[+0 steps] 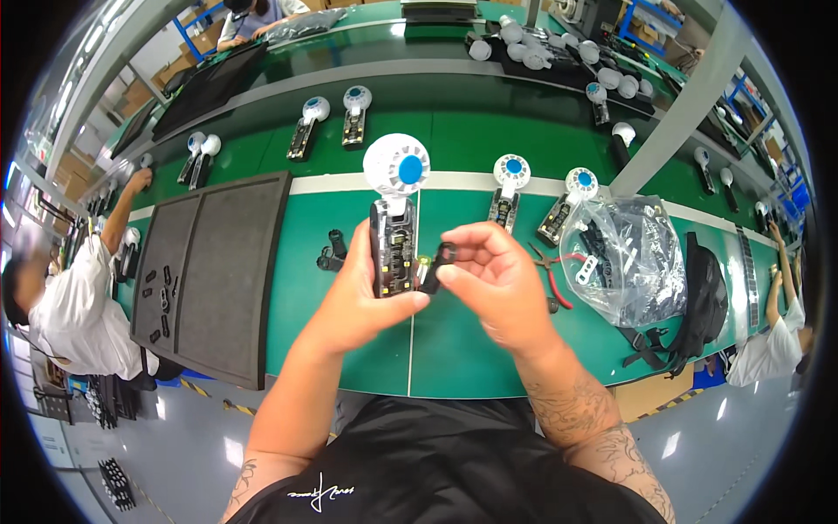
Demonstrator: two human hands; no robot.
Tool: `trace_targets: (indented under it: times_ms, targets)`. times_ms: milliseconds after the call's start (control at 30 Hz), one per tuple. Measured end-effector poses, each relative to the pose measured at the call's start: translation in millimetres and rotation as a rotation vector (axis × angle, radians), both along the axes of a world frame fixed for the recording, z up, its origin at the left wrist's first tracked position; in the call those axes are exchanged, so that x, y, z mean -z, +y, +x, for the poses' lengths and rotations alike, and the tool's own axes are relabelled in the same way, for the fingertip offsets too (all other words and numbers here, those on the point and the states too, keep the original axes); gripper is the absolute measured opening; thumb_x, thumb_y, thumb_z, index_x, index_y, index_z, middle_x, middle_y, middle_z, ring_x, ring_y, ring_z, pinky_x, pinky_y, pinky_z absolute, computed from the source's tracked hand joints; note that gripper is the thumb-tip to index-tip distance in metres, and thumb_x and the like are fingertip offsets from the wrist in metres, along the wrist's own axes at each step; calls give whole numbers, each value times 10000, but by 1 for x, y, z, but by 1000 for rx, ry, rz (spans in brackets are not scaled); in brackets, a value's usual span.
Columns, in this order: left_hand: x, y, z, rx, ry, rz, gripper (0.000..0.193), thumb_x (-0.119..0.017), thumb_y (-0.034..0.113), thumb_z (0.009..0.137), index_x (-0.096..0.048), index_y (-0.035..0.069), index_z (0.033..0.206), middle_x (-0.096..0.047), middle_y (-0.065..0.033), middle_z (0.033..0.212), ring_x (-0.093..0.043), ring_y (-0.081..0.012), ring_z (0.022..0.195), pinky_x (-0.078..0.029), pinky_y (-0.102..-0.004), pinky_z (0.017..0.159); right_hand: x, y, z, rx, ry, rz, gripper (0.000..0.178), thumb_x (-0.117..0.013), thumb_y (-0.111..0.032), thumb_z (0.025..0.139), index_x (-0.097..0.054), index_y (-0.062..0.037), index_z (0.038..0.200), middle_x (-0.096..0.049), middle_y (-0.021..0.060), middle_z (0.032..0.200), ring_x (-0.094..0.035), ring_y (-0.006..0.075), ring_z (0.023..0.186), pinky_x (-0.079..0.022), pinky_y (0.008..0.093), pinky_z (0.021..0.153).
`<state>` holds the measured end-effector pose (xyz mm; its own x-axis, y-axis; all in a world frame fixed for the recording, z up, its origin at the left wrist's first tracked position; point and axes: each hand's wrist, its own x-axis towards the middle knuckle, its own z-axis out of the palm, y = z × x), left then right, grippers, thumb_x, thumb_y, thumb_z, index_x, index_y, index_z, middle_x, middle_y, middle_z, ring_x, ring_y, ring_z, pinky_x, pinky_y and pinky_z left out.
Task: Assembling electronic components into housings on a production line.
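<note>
My left hand (pixel 349 293) is wrapped round the lower body of a device with a white round head and a blue disc (pixel 393 196); its black body shows an open circuit board. A small black plastic part (pixel 441 266) is pinched between the thumb and fingers of my right hand (pixel 489 279), close beside the device's body on its right. Whether the part touches the body I cannot tell. A pair of pliers with red handles (pixel 555 278) lies just right of my right hand. Small black parts (pixel 332 251) lie on the table left of my left hand.
A dark tray (pixel 209 349) with several small black parts stands at left. A clear plastic bag of parts (pixel 642 271) and a black bag (pixel 698 297) lie at right. Similar devices (pixel 353 118) stand on the green belt (pixel 445 148) beyond. Co-workers sit at both sides and far back.
</note>
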<state>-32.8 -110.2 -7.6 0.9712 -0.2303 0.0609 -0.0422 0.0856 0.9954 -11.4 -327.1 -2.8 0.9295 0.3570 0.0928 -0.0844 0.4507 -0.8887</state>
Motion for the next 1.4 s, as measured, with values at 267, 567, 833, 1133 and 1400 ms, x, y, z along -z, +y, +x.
trace_targets:
  times_ms: [267, 567, 833, 1133, 1400]
  targets:
    - [-13, -12, -28, -242, -148, 412, 772, -683, 5, 880, -322, 4, 1563, -587, -226, 1346, -644, -340, 1161, -536, -440, 980, 15, 48, -17, 124, -31, -259, 330, -708, 87, 916, -643, 29, 1234, -678, 105, 1057, -665, 135, 942, -579, 242, 859]
    - [1, -7, -26, -274, -376, 517, 730, -634, 8, 918, -314, 4, 1573, -595, -231, 1335, -654, -359, 1147, -538, -447, 969, 13, 61, -19, 182, -50, -260, 348, -716, 91, 905, -670, 27, 1244, -692, 125, 1098, -665, 144, 942, -577, 244, 841]
    - [-2, 23, -18, -236, -44, 165, 663, -585, -3, 937, -339, 21, 1552, -621, -197, 1248, -664, -315, 1022, -566, -419, 882, 8, 46, 4, 401, -886, -968, 431, -803, -59, 843, -708, -23, 1262, -718, 112, 1049, -677, 268, 821, -557, 364, 751]
    - [-1, 53, -18, -75, 240, -481, 627, -544, -42, 912, -375, 38, 1511, -620, -162, 1174, -623, -211, 920, -570, -351, 747, 11, 4, -1, 44, -562, -1612, 346, -807, -94, 846, -700, -28, 1169, -720, 102, 945, -661, 270, 743, -541, 396, 700]
    - [-20, 44, -18, -111, 158, -276, 612, -516, -52, 906, -383, 26, 1498, -612, -152, 1152, -629, -195, 908, -569, -311, 704, -29, 44, -7, 472, -1035, -821, 491, -778, 4, 790, -733, -60, 1274, -767, 83, 1007, -655, 219, 687, -516, 306, 623]
